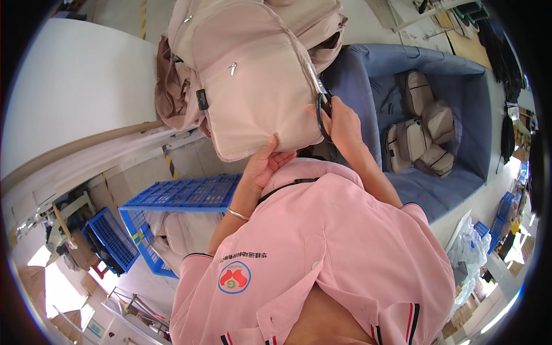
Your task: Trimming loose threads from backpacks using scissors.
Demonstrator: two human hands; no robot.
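- Two bare hands hold up one soft beige fabric backpack (253, 80) in front of a person in a pink collared work shirt (339, 253).
- The left hand (261, 167) grips the bottom edge of the backpack. Its thumb lies on the front of the cloth, and the other fingers are hidden behind the bag, so it is pinching the bottom hem.
- A thin gold bangle (237, 214) sits on the left wrist.
- The right hand (342, 123) is at the right edge of the backpack. Its fingers are curled shut around small black-handled scissors (323, 109).
- The scissor tips touch the side seam of the backpack. I cannot tell if the blades are open or closed.
- The backpack is held up in the air, tilted, with a small silver zip pull (232, 69) and a little black tag (202, 99) on its front.
- More beige bags (313, 26) are piled just behind it, near the white worktop (75, 92) on the left.
- A big blue cloth bin (454, 115) stands to the right, with several finished beige backpacks (422, 129) lying inside.
- Blue plastic crates (181, 195) sit lower down on the left, below the backpack.
- Clear plastic bags (468, 253) lie on the floor at the right.
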